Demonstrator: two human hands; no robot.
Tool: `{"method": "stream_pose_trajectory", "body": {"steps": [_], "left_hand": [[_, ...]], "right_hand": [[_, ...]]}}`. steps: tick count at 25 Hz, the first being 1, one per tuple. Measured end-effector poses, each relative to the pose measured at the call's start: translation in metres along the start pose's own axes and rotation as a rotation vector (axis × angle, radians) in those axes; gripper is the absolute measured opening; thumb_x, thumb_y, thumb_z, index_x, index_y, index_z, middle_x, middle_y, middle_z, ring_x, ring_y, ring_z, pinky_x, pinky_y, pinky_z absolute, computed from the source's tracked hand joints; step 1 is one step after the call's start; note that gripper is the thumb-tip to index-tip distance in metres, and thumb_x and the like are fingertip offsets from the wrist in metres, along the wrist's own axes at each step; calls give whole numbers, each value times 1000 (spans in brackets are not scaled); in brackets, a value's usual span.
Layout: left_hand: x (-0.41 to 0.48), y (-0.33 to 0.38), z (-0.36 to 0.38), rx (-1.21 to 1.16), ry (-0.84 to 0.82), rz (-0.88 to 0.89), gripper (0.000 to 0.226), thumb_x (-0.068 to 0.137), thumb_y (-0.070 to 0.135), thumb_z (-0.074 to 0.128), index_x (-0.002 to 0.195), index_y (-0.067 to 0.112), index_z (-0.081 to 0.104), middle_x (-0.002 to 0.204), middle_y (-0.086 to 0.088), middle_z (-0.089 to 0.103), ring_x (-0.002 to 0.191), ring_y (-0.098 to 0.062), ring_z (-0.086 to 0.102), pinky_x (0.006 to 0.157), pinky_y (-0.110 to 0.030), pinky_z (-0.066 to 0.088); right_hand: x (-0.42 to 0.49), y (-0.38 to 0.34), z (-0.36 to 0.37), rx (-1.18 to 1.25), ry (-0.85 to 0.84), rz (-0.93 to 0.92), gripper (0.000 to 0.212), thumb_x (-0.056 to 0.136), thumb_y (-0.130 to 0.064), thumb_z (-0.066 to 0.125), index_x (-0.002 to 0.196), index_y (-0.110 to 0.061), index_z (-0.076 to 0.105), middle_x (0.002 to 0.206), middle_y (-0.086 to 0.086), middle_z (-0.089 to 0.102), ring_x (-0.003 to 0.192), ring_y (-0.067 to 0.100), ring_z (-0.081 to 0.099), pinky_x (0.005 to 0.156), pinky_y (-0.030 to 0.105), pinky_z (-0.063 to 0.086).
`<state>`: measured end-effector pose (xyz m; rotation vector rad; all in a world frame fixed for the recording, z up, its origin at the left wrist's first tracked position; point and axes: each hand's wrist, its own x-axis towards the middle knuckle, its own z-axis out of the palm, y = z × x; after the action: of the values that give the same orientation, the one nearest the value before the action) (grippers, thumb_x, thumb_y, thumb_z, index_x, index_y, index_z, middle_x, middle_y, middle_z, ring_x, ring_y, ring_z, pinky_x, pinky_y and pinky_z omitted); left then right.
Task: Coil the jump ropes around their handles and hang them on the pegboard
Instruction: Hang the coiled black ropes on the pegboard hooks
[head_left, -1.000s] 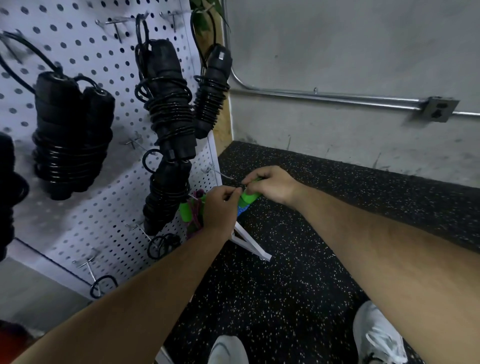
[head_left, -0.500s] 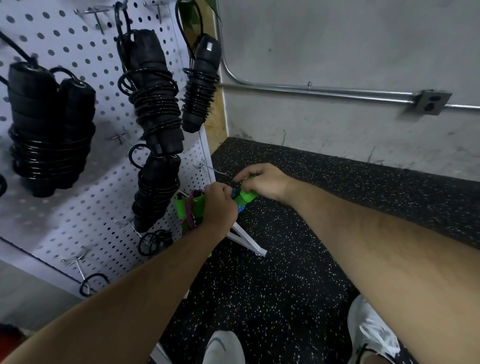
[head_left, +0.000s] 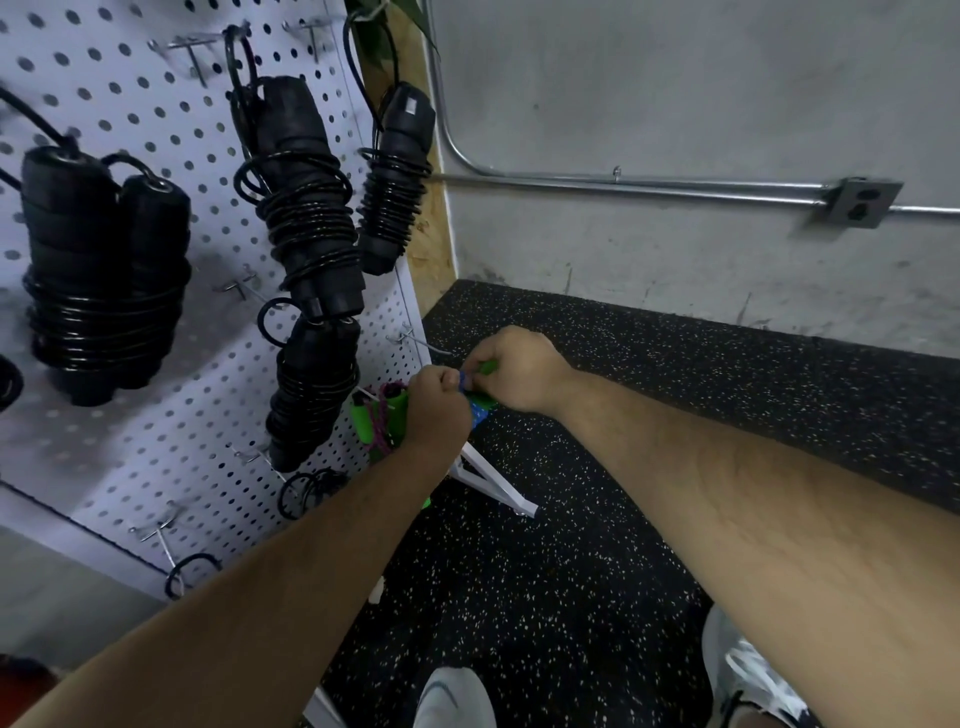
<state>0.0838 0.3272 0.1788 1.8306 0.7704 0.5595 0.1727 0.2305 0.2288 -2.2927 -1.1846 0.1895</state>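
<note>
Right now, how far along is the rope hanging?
Done: several black ropes hang coiled on the pegboard, and a green rope with purple cord looks hung low beside them. In hand: the left hand and right hand grip a green-and-blue rope, coil apparently near done. Left: hook it on a peg, probably the bare peg just above the hands.

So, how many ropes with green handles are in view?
2. The purple rope hangs on the pegboard, just behind the left hand; the blue rope is gripped by the left hand and the right hand. Others may be hidden behind the hands.
</note>
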Motion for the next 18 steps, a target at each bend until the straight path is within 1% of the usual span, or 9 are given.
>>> {"method": "stream_pose_trajectory", "body": {"steps": [2,4,7,10,12,13,14,16,18], "left_hand": [[0,1,1,-28,8,25,16,107,9,39,93,7,47,96,-9,49,84,-17,46,60,-21,32],[-1,1,4,-59,17,60,12,107,12,42,99,7,49,103,-11,53,91,-20,51,63,-19,36],[-3,-2,4,-86,26,162,2,104,13,50,104,11,50,112,-13,55,99,-23,57,71,-16,44],[-6,-3,1,-86,59,235,21,102,13,53,122,14,45,104,-5,56,93,-16,59,73,-24,49],[-5,-5,1,-70,76,221,39,102,15,53,139,12,40,101,-2,57,90,-15,61,76,-25,51],[-4,-6,1,-50,76,208,43,103,16,52,143,12,40,103,-3,57,92,-14,60,78,-23,50],[-3,-7,0,-28,76,199,43,103,18,51,144,12,42,108,-4,57,92,-11,58,78,-18,48],[-2,-6,-2,20,82,202,36,104,19,49,139,12,49,118,-4,52,92,-7,55,73,-9,44],[-1,-3,-5,41,95,214,28,104,17,48,131,12,54,120,-1,47,94,-9,52,71,-7,42]], "right_hand": [[1,-1,-4,55,-9,51,10,90,-26,69,92,-28,79,83,-21,65,89,5,59,103,37,44],[3,-1,-6,44,15,74,14,90,-22,66,89,-28,78,77,-24,62,87,5,59,103,39,45],[8,-2,-5,57,36,111,18,90,-20,61,89,-27,77,78,-22,65,89,8,63,103,42,46],[12,-5,-4,33,36,135,19,90,-20,59,90,-26,76,79,-20,63,91,9,62,107,44,41],[15,-7,-3,10,26,132,19,91,-20,58,90,-25,76,78,-19,62,92,10,61,109,43,36],[16,-7,-3,3,21,131,19,92,-20,58,90,-25,76,80,-18,63,93,10,61,109,43,34],[16,-9,-2,-3,16,131,19,92,-19,57,91,-24,76,83,-17,64,94,10,60,109,43,31],[18,-11,-1,-7,16,131,20,92,-19,57,90,-24,76,89,-15,69,96,12,61,109,44,29],[21,-13,1,3,25,124,19,92,-21,58,89,-25,76,91,-13,71,96,12,62,108,44,33]]}}
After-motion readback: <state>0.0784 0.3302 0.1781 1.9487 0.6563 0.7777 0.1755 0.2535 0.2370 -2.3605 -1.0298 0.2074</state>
